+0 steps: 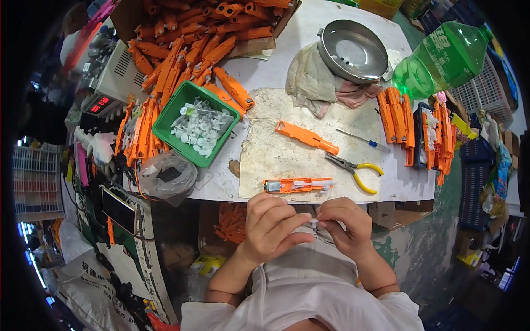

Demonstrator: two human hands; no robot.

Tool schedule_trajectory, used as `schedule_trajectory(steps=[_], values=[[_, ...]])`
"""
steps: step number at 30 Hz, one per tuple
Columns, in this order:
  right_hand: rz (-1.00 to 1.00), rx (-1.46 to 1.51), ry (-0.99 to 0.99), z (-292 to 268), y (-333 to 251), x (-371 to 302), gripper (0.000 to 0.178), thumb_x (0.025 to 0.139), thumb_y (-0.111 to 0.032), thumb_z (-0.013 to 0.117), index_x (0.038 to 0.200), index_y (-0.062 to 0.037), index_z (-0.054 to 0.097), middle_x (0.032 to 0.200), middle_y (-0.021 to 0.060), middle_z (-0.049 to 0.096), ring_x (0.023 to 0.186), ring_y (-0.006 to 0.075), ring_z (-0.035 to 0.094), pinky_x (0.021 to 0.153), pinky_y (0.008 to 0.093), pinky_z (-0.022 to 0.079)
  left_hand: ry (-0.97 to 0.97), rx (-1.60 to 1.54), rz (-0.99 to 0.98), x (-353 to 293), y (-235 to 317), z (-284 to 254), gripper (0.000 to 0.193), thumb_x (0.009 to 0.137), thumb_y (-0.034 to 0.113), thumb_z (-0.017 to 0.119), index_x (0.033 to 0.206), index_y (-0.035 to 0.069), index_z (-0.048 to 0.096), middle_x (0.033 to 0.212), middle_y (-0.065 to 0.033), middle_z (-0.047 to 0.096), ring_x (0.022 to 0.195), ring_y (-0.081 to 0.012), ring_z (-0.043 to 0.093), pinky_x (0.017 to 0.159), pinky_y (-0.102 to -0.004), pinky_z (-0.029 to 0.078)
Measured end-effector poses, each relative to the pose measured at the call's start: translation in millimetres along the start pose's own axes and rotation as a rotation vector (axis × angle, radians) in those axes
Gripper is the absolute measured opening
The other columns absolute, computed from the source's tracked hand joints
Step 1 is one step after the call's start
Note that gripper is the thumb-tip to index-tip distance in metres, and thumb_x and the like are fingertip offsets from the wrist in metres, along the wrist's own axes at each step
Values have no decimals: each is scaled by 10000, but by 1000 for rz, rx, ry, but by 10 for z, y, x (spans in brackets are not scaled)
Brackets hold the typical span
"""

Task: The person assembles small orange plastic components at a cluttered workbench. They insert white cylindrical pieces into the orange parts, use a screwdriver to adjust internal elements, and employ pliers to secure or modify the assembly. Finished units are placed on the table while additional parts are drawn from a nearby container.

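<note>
In front of my body, just off the table's near edge, both hands meet at a small white plastic part (313, 222). My left hand (271, 225) pinches it from one side, and the fingertips of my right hand (346, 222) close on it from the other. Its exact shape is mostly hidden by the fingers. Just beyond my hands lies an orange housing half (298, 185) with its inside facing up, showing white parts and a metallic block at the left end. Farther back is another orange housing piece (307, 137), outer side up.
Yellow-handled pliers (359, 172) and a screwdriver (364, 141) lie at right on the worn mat (265, 118). A green bin (193, 156) of white parts stands left, before piled orange housings (210, 49). A metal bowl (359, 47), a rag (309, 77) and a green bottle (441, 60) are back right.
</note>
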State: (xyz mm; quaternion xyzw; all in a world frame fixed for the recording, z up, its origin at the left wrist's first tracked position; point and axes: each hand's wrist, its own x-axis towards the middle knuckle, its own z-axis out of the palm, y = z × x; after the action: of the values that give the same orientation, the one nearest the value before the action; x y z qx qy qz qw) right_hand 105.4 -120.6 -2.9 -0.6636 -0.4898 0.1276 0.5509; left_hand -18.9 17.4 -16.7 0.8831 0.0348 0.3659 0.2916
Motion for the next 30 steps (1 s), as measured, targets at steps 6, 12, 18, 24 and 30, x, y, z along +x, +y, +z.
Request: schedule_trajectory(steps=[6, 12, 18, 24, 30], values=[[-29, -13, -11, 41, 0, 34, 228, 682, 47, 706, 875, -28, 611, 828, 80, 626, 758, 227, 610, 653, 306, 493, 51, 79, 23, -40, -31, 15, 357, 675, 435, 727, 856, 129, 684, 808, 7, 537, 850, -217, 481, 734, -378, 428], [18, -81, 14, 51, 34, 101, 215, 678, 35, 707, 860, -32, 615, 844, 82, 609, 771, 233, 593, 654, 317, 481, 59, 135, -25, -58, -96, -48, 390, 716, 454, 693, 868, 94, 677, 823, -18, 539, 852, -229, 485, 742, -376, 430], [-56, -310, -19, 107, 266, 324, 164, 703, -54, 701, 844, -45, 620, 845, 66, 581, 839, 254, 540, 743, 356, 436, -22, 312, -103, -186, -196, -44, 349, 770, 378, 675, 995, 111, 652, 988, -21, 572, 1000, -219, 482, 877, -401, 370], [-120, -371, -129, 243, 259, 488, 141, 709, -72, 685, 831, -52, 616, 847, 54, 566, 889, 244, 520, 788, 360, 416, -46, 375, -160, -300, -219, -18, 348, 792, 376, 654, 1038, 130, 646, 1081, -28, 563, 1106, -228, 432, 946, -418, 316], [-94, -434, -232, 217, 252, 563, 113, 727, -97, 667, 817, -53, 614, 842, 62, 566, 889, 245, 516, 812, 359, 408, -122, 447, -122, -276, -228, 6, 381, 792, 432, 622, 1055, 156, 648, 1162, -60, 509, 1155, -290, 372, 950, -458, 301]])
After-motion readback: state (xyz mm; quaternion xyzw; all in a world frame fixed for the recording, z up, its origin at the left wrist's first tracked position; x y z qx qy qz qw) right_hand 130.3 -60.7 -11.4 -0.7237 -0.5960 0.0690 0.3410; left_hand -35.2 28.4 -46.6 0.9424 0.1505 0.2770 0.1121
